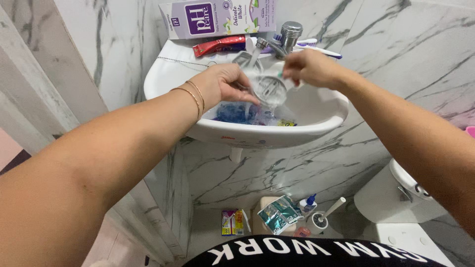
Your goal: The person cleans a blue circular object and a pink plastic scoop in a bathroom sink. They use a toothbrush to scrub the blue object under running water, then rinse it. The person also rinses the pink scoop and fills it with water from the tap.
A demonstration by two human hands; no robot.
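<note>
— Glass (269,90) sits over the sink (316,126), under the tap (289,32); water runs into it; who holds it?

— Left hand (222,84) is wrapped round it at its 9 o'clock; right hand (309,66), at its 2 o'clock, pinches something small and greenish at the rim; I cannot tell what.

— Packages?

— Long purple-and-white box (217,19) lies on the ledge at 11 o'clock from the glass; red tube (217,45) just below it; toothbrushes (316,47) beside the tap at 1 o'clock.

— And in the basin?

— Something blue (232,113) lies under the glass, partly hidden by the left hand; a small yellow bit (286,122) sits beside it.

— Below?

— On the floor at 6 o'clock: a yellow-and-pink packet (232,222), teal-and-silver sachets (279,213) on a pale box, a blue-capped bottle (308,202), a toilet brush (324,215); toilet (396,198) at 4 o'clock; marble tiles (425,44) all round.
</note>
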